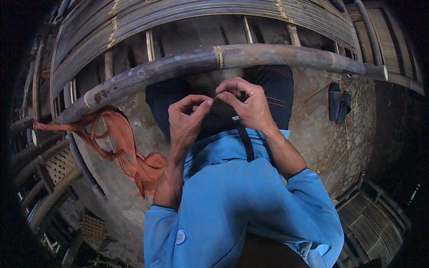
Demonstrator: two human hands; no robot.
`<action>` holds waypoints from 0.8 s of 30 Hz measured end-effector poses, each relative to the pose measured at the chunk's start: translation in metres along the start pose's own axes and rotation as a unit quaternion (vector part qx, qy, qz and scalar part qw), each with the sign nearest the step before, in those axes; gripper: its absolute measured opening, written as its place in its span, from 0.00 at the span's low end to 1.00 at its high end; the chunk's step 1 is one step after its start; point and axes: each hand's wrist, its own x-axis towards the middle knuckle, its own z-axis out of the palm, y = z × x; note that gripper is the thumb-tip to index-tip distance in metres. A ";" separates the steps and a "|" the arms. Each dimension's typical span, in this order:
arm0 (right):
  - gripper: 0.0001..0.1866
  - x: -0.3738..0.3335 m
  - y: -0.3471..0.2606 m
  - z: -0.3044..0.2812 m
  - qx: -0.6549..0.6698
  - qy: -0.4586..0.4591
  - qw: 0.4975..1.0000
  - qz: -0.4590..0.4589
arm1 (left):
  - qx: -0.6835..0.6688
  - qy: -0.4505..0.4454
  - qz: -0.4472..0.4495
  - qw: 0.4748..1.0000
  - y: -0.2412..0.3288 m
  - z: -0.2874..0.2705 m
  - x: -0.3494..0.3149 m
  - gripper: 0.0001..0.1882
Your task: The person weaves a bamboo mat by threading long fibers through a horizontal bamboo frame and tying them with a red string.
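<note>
Both hands meet above my lap in front of the bamboo pole. My left hand (188, 115) is closed, its thumb and forefinger pinched together. My right hand (246, 103) is curled too, thumb pressed to the fingers, its tips almost touching the left ones. Whatever lies in the pinches is too small to make out. A dark brownish roundish patch (224, 108) shows just under the fingertips; its kind is unclear. Thin reddish strands (275, 102) lie across the dark trousers (282, 85) beside my right hand. A black strap (244, 139) hangs over my blue top.
A thick bamboo pole (178, 62) runs crosswise ahead of me, before a slatted bamboo bench (196, 11). Left, a bundle of red-brown fibre (127, 138) hangs from the pole to the floor. Dark sandals (339, 103) lie right; a woven basket (93, 228) stands lower left.
</note>
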 end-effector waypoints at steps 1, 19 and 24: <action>0.07 0.000 0.000 -0.001 0.000 0.001 1.000 0.000 | -0.004 -0.002 -0.015 1.000 -0.001 -0.001 0.000 0.09; 0.16 0.002 -0.014 -0.002 -0.022 0.014 0.999 -0.027 | 0.036 0.063 -0.004 0.997 0.014 0.000 -0.008 0.08; 0.15 0.007 0.002 -0.009 -0.168 -0.054 0.959 -0.223 | 0.068 0.051 0.019 0.996 0.015 -0.001 -0.009 0.08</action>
